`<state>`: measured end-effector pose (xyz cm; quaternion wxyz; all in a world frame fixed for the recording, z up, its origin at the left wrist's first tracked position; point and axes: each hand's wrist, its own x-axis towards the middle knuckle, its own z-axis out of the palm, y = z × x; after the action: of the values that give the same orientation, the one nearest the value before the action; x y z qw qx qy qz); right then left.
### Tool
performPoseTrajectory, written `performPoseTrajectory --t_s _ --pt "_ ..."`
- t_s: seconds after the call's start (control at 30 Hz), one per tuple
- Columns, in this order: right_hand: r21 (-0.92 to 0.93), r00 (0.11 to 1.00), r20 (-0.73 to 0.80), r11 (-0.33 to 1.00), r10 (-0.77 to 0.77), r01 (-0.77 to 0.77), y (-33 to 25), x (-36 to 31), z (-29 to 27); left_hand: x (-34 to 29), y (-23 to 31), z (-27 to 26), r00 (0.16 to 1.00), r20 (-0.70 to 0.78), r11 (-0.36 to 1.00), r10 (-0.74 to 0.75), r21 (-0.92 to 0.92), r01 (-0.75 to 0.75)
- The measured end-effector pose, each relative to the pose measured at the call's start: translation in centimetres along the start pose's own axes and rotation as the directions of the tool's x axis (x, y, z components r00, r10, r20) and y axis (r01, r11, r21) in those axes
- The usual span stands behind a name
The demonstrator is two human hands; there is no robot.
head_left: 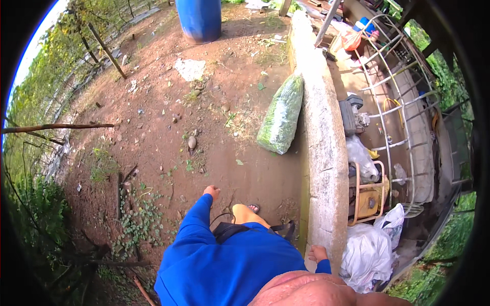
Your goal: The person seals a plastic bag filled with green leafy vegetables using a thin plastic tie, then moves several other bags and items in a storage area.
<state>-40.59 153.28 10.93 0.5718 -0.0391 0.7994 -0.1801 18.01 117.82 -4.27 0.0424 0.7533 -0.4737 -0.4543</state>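
My left hand hangs over the bare soil in front of me, its fingers loosely curled, and I see nothing in it. My right hand is beside the top of the low concrete wall; its fingers are curled and look empty. Whether it touches the wall, I cannot tell. Ahead of me, a long clear plastic bag packed with green leafy vegetables leans against the wall's left side. A dark strap crosses my waist, and one sandalled foot shows below.
Right of the wall stand a framed generator-like machine, white sacks and a metal rail frame. A blue barrel is at the far end. Stones lie on the soil; a branch juts in from the left.
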Motion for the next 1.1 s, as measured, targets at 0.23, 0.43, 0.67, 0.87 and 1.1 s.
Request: performPoseTrajectory --t_s 0.23,0.43,0.67,0.87,1.1 --pt "-0.023 0.994 -0.066 0.996 -0.083 0.081 -2.9 -1.3 -1.6 -1.5 8.9 3.1 0.984 0.17 0.988 0.054 -0.152 -0.028" --pt "0.058 0.994 -0.109 0.998 -0.026 0.033 -0.4 -3.0 -1.0 -1.4 7.6 0.2 0.963 0.269 0.995 -0.032 -0.084 0.057" --pt "0.173 0.984 -0.158 0.983 0.085 -0.058 14.0 -2.7 -0.3 -2.1 5.3 0.8 0.926 0.346 0.988 -0.149 0.092 0.125" --pt "0.42 0.965 -0.166 0.9 0.203 -0.117 18.8 -5.2 5.3 -0.6 8.5 0.6 0.911 0.395 0.989 -0.114 0.128 0.068" --pt "0.511 0.992 -0.051 0.856 0.117 -0.075 24.8 -2.6 9.4 -1.3 20.4 2.6 0.865 0.5 0.99 -0.045 0.137 -0.028"
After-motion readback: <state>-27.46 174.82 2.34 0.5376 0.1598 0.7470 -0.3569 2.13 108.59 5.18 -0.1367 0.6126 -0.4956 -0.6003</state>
